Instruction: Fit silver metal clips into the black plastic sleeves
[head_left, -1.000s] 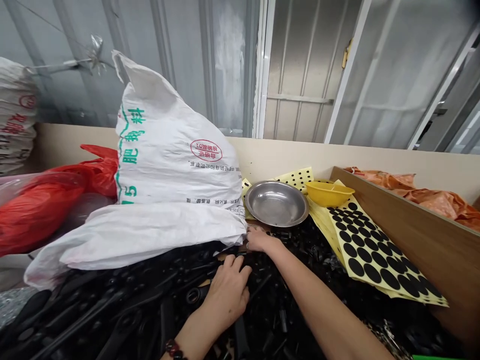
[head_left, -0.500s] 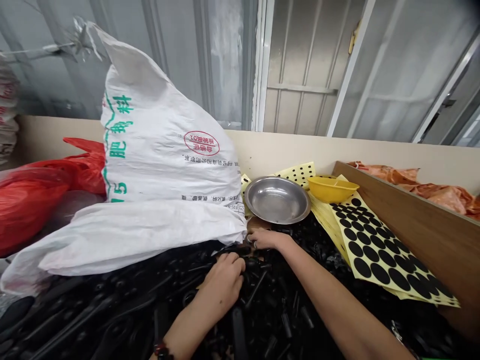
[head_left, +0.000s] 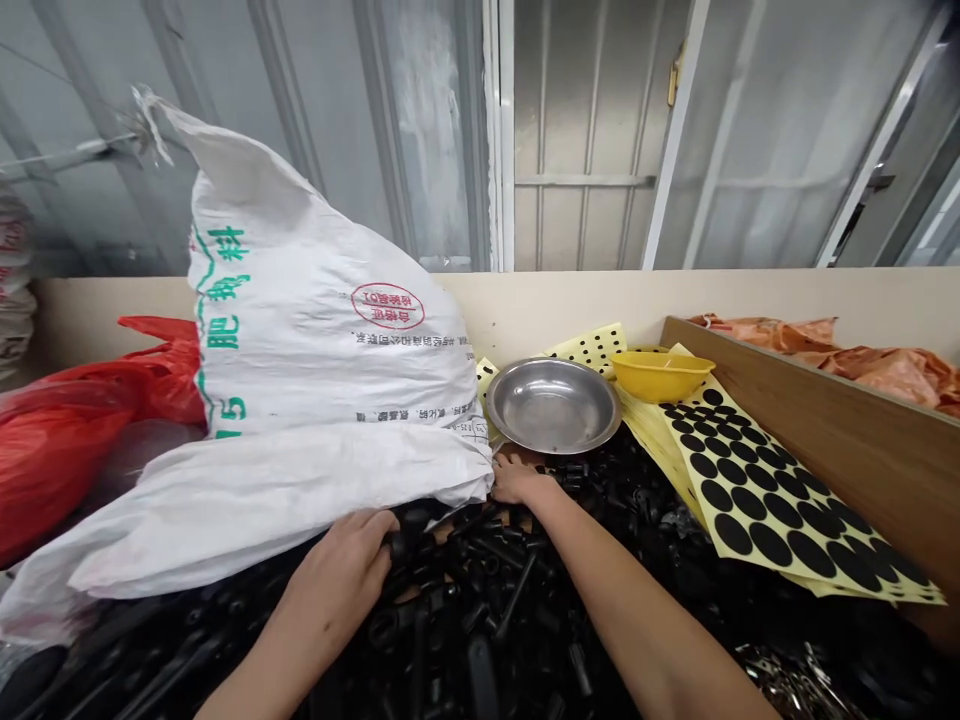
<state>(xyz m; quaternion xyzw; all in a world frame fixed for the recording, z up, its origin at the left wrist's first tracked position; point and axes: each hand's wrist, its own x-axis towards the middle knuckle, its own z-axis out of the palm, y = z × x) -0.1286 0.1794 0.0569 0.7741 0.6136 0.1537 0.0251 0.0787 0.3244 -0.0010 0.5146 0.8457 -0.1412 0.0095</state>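
Note:
My left hand [head_left: 341, 565] rests at the lower edge of a white woven sack [head_left: 330, 330], its fingers curled against a rounded black part [head_left: 409, 535]; whether it grips that part is unclear. My right hand [head_left: 517, 478] is at the sack's lower right corner, just below a metal bowl [head_left: 553, 405]. Its fingers are partly spread and nothing shows in them. Many black parts [head_left: 480, 600], some long and some short, lie heaped under and around both hands.
Right of the bowl are a yellow basket [head_left: 664, 375] and sheets with black round stickers [head_left: 780, 490]. A wooden board [head_left: 817, 410] stands at the right. Red plastic bags [head_left: 67, 430] lie at the left. Small metal pieces [head_left: 795, 680] are at the lower right.
My left hand has moved left, away from my right hand, along the sack's edge. My right hand's fingers have spread a little near the sack's corner. The camera view has shifted slightly.

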